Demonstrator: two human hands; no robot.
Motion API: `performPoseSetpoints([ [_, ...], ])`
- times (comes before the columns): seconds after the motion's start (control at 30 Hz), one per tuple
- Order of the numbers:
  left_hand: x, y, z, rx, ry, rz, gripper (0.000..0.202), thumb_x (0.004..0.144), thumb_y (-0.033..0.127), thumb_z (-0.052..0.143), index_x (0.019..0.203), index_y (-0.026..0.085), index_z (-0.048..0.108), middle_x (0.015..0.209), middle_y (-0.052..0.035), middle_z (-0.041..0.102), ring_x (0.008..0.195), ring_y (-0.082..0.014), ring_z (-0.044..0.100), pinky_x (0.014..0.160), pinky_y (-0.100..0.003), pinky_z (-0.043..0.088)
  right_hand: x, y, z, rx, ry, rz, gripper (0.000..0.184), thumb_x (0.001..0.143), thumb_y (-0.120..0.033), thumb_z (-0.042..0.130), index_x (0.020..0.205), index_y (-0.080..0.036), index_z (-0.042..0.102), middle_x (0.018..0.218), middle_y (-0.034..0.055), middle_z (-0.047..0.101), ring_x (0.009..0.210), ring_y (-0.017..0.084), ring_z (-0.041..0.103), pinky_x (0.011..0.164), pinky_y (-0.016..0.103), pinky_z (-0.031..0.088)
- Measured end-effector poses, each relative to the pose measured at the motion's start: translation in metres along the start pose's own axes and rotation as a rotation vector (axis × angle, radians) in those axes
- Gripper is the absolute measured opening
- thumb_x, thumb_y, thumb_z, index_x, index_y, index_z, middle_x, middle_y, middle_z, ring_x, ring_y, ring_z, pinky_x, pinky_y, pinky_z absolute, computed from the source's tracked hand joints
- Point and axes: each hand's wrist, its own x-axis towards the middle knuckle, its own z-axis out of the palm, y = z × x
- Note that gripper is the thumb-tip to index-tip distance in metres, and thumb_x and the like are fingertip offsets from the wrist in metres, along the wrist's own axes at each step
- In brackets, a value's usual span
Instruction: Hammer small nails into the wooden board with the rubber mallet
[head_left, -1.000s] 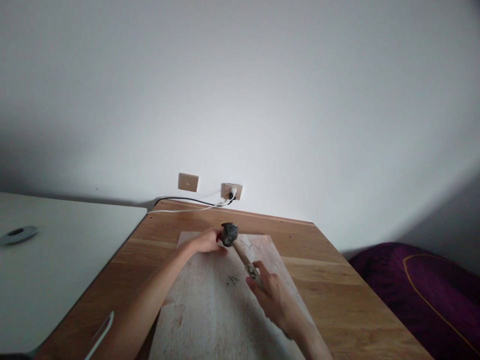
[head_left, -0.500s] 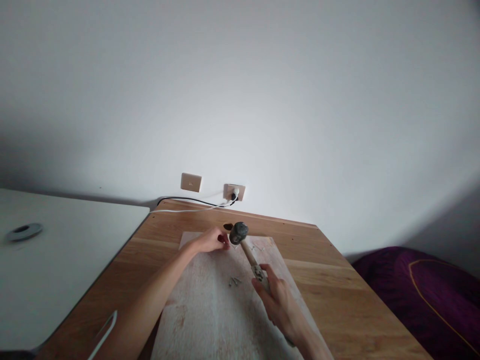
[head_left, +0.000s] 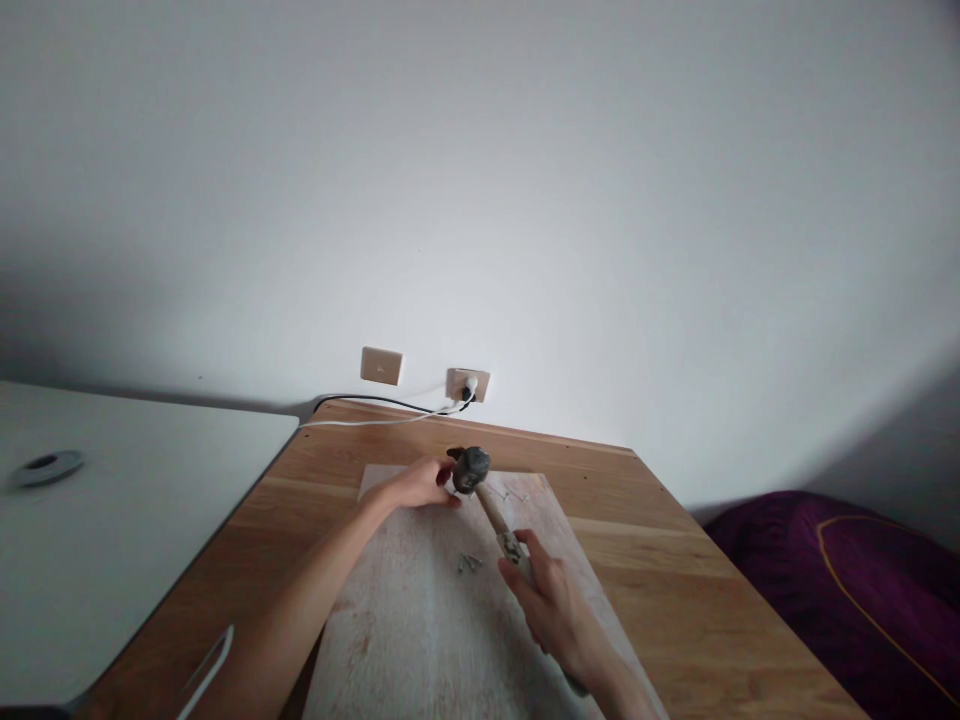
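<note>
A pale whitewashed board [head_left: 420,620] lies on the wooden table [head_left: 675,600]. My right hand [head_left: 551,605] is closed round the wooden handle of a hammer [head_left: 487,505]. Its dark head [head_left: 471,468] sits low over the board's far end, right beside my left hand [head_left: 416,487]. The left hand's fingertips are pinched together at the board, on something too small to make out, likely a nail. Several loose nails [head_left: 469,563] lie on the board between my hands, and a few more [head_left: 514,494] near its far edge.
A white desk [head_left: 112,530] with a round grey grommet [head_left: 41,468] adjoins the table on the left. Two wall plates [head_left: 424,375] hold a plug; black and white cables [head_left: 375,412] run along the table's back edge. A purple cushion [head_left: 847,600] lies at the right.
The hammer head swung up and to the right half a second ago, then came back down toward my left fingertips. My left hand stayed at the board's far end.
</note>
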Motion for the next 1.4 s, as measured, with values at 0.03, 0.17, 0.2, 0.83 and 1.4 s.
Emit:
performPoseSetpoints([
  [0.03, 0.0, 0.0, 0.0, 0.018, 0.007, -0.001, 0.029, 0.065, 0.036, 0.079, 0.085, 0.017, 0.07, 0.067, 0.0055, 0.049, 0.063, -0.0129, 0.044, 0.06, -0.025, 0.03, 0.0, 0.0, 0.0, 0.033, -0.005, 0.007, 0.047, 0.099, -0.053, 0.04, 0.127, -0.017, 0.051, 0.05, -0.0097, 0.047, 0.036, 0.012, 0.048, 0.037, 0.02, 0.034],
  [0.17, 0.001, 0.0, 0.0, 0.029, 0.028, -0.003, 0.02, 0.069, 0.033, 0.076, 0.077, 0.014, 0.075, 0.059, 0.0055, 0.044, 0.059, -0.0115, 0.041, 0.059, -0.025, 0.029, -0.002, 0.0, -0.001, 0.122, -0.004, 0.03, 0.047, 0.097, -0.056, 0.039, 0.124, -0.019, 0.047, 0.05, -0.0123, 0.044, 0.033, 0.01, 0.043, 0.033, 0.018, 0.032],
  [0.2, 0.002, 0.0, 0.0, 0.026, 0.032, -0.007, 0.02, 0.069, 0.033, 0.076, 0.076, 0.014, 0.076, 0.058, 0.0054, 0.044, 0.058, -0.0113, 0.04, 0.059, -0.025, 0.028, -0.002, -0.001, -0.002, 0.129, 0.001, 0.033, 0.047, 0.097, -0.056, 0.039, 0.124, -0.019, 0.047, 0.05, -0.0126, 0.044, 0.032, 0.01, 0.043, 0.032, 0.017, 0.031],
  [0.83, -0.004, 0.008, -0.005, 0.024, -0.019, 0.023, 0.024, 0.067, 0.031, 0.078, 0.086, 0.018, 0.074, 0.066, 0.0049, 0.049, 0.064, -0.013, 0.042, 0.06, -0.024, 0.03, -0.002, -0.007, -0.008, 0.081, -0.06, 0.003, 0.044, 0.099, -0.053, 0.039, 0.123, -0.018, 0.05, 0.053, -0.0102, 0.046, 0.035, 0.01, 0.044, 0.034, 0.018, 0.031],
  [1.4, -0.002, 0.001, -0.004, -0.017, -0.039, -0.024, 0.045, 0.061, 0.039, 0.085, 0.097, 0.021, 0.065, 0.082, 0.0038, 0.056, 0.076, -0.0166, 0.052, 0.066, -0.025, 0.037, -0.001, 0.0, 0.002, 0.073, -0.077, -0.016, 0.048, 0.098, -0.056, 0.042, 0.128, -0.019, 0.05, 0.056, -0.0076, 0.053, 0.037, 0.012, 0.049, 0.038, 0.021, 0.037],
])
